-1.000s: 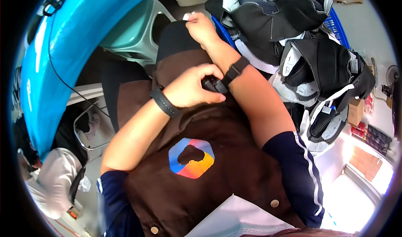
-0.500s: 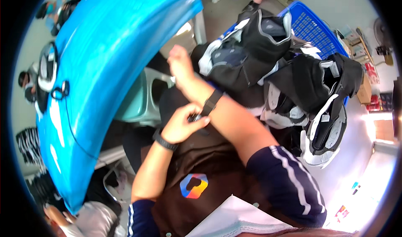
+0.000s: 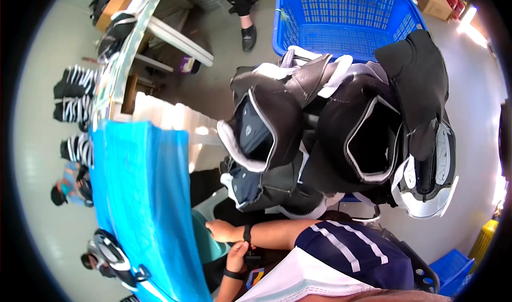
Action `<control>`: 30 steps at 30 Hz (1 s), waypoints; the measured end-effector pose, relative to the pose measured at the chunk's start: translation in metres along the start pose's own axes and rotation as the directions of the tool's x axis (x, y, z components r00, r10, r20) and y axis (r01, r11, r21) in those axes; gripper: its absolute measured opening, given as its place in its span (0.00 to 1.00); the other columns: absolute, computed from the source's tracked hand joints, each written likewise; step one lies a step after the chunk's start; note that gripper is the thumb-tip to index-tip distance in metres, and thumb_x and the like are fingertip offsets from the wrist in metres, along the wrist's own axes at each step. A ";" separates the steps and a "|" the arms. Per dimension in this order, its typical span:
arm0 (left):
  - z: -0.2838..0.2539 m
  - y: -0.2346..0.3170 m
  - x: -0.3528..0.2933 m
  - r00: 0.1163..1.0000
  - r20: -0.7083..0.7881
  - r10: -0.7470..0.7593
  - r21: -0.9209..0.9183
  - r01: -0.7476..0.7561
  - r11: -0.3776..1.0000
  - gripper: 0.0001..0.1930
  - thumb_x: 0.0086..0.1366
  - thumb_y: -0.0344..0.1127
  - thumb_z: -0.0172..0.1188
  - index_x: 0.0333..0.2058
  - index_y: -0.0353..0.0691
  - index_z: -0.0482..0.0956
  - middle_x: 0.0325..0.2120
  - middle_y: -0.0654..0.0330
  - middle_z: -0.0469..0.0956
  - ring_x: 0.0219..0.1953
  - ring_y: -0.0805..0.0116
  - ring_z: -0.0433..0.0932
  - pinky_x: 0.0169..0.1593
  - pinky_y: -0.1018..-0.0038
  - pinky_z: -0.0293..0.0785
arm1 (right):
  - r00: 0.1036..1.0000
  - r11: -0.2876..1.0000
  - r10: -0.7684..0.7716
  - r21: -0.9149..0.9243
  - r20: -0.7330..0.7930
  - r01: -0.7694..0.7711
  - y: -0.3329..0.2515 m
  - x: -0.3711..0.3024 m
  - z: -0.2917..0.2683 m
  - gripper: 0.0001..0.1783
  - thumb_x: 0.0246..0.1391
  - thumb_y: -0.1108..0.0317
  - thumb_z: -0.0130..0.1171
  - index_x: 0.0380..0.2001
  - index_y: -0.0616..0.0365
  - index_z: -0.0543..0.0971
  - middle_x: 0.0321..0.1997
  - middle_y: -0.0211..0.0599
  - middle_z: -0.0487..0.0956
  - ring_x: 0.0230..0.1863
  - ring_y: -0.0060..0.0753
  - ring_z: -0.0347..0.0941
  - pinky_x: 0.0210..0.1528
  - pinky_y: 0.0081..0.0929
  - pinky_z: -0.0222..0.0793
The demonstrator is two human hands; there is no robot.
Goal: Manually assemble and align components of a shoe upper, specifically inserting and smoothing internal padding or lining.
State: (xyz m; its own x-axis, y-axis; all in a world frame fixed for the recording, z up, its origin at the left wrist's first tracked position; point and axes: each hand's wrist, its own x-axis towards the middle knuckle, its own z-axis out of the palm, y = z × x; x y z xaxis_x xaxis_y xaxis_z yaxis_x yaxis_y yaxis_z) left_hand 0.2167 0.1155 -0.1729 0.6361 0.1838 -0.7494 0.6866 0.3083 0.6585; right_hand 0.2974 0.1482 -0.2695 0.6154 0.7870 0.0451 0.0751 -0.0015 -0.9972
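My right hand (image 3: 222, 231) is closed in a fist beside the edge of the blue-covered table, with the forearm reaching in from the right. Around its wrist is a black wristband (image 3: 247, 233). My left hand (image 3: 236, 256) is just below, thumb and fingers pinched on that wristband. A second dark band (image 3: 234, 274) circles my left wrist. Beyond my hands are stacked black padded pieces (image 3: 285, 179) with pale trim, shaped like boot uppers. One wide opening (image 3: 373, 142) faces me.
A blue plastic basket (image 3: 346, 14) stands behind the pile. At left runs a table under a blue plastic cover (image 3: 154, 195), with a black-and-white piece (image 3: 112, 251) on it. A pale green stool (image 3: 205, 238) is by my hands. Another person's leg (image 3: 246, 25) shows at the back.
My view has swung right and up, so hands and table sit lower in the picture and the whole basket shows. My left fingers remain at the right wristband.
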 end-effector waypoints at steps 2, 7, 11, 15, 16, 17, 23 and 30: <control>-0.015 -0.030 0.013 0.996 -0.010 0.094 0.018 -0.093 0.995 0.08 0.61 0.32 0.49 0.28 0.33 0.73 0.27 0.60 0.75 0.32 0.73 0.71 0.41 0.78 0.66 | 0.999 0.999 -0.047 -0.007 -0.009 0.047 -0.005 -0.001 -0.011 0.12 0.36 0.75 0.51 0.29 0.65 0.68 0.31 0.53 0.73 0.36 0.56 0.68 0.38 0.45 0.63; -0.012 -0.038 0.023 0.963 -0.070 0.261 0.176 -0.246 0.953 0.09 0.62 0.33 0.48 0.26 0.34 0.73 0.25 0.60 0.74 0.29 0.74 0.71 0.39 0.79 0.65 | 0.998 0.999 -0.032 0.010 0.049 0.032 0.003 0.003 -0.016 0.15 0.39 0.72 0.52 0.33 0.68 0.68 0.37 0.55 0.72 0.40 0.54 0.68 0.44 0.41 0.63; -0.004 -0.036 0.016 0.940 -0.089 0.330 0.152 -0.315 0.937 0.09 0.62 0.32 0.48 0.26 0.33 0.72 0.25 0.61 0.74 0.29 0.74 0.70 0.39 0.79 0.65 | 0.993 0.999 -0.039 0.026 0.107 0.036 0.008 0.007 -0.009 0.14 0.39 0.72 0.52 0.32 0.67 0.68 0.36 0.54 0.72 0.40 0.54 0.68 0.41 0.41 0.64; -0.001 -0.030 0.009 0.947 -0.033 0.320 0.075 -0.317 0.945 0.08 0.62 0.30 0.46 0.27 0.34 0.72 0.25 0.62 0.72 0.30 0.74 0.69 0.40 0.78 0.64 | 0.997 0.992 -0.046 0.116 0.054 0.040 0.027 0.008 0.008 0.12 0.41 0.73 0.49 0.32 0.64 0.69 0.33 0.50 0.73 0.37 0.52 0.69 0.39 0.38 0.65; -0.002 -0.032 0.006 0.947 -0.028 0.321 0.060 -0.319 0.946 0.08 0.62 0.31 0.46 0.28 0.34 0.72 0.25 0.62 0.72 0.30 0.74 0.69 0.40 0.78 0.64 | 0.998 0.994 -0.043 0.105 0.049 0.038 0.031 0.008 0.012 0.12 0.41 0.73 0.50 0.33 0.63 0.70 0.32 0.50 0.73 0.37 0.51 0.69 0.38 0.38 0.65; -0.005 -0.037 0.003 0.939 -0.035 0.341 0.047 -0.339 0.940 0.08 0.62 0.31 0.46 0.28 0.34 0.72 0.25 0.62 0.72 0.30 0.74 0.69 0.40 0.78 0.64 | 0.997 0.993 -0.050 0.108 0.052 0.044 0.031 0.006 0.014 0.11 0.41 0.72 0.50 0.32 0.63 0.70 0.32 0.49 0.73 0.37 0.50 0.70 0.38 0.37 0.65; -0.030 -0.073 0.010 0.893 0.083 0.443 0.078 -0.449 0.890 0.08 0.63 0.32 0.47 0.30 0.35 0.72 0.25 0.64 0.73 0.29 0.76 0.70 0.38 0.80 0.65 | 0.815 0.752 0.363 0.375 0.452 -0.543 0.009 -0.012 0.008 0.12 0.42 0.74 0.53 0.33 0.61 0.68 0.34 0.43 0.73 0.39 0.39 0.70 0.40 0.33 0.68; -0.010 -0.048 -0.012 0.798 0.246 0.550 0.057 -0.578 0.814 0.07 0.63 0.32 0.48 0.31 0.35 0.72 0.25 0.64 0.74 0.31 0.77 0.71 0.38 0.81 0.65 | 0.752 0.527 0.489 0.537 0.441 -0.658 -0.034 -0.046 -0.031 0.13 0.49 0.74 0.47 0.40 0.60 0.64 0.36 0.45 0.72 0.39 0.38 0.70 0.41 0.32 0.70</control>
State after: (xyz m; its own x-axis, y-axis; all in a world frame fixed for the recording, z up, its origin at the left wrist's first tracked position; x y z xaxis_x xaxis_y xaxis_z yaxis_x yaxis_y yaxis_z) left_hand 0.1726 0.1075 -0.1956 0.9718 0.0867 -0.2192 0.2113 0.0918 0.9731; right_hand 0.2910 0.0932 -0.2361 0.1534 0.8636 -0.4804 -0.7870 -0.1872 -0.5879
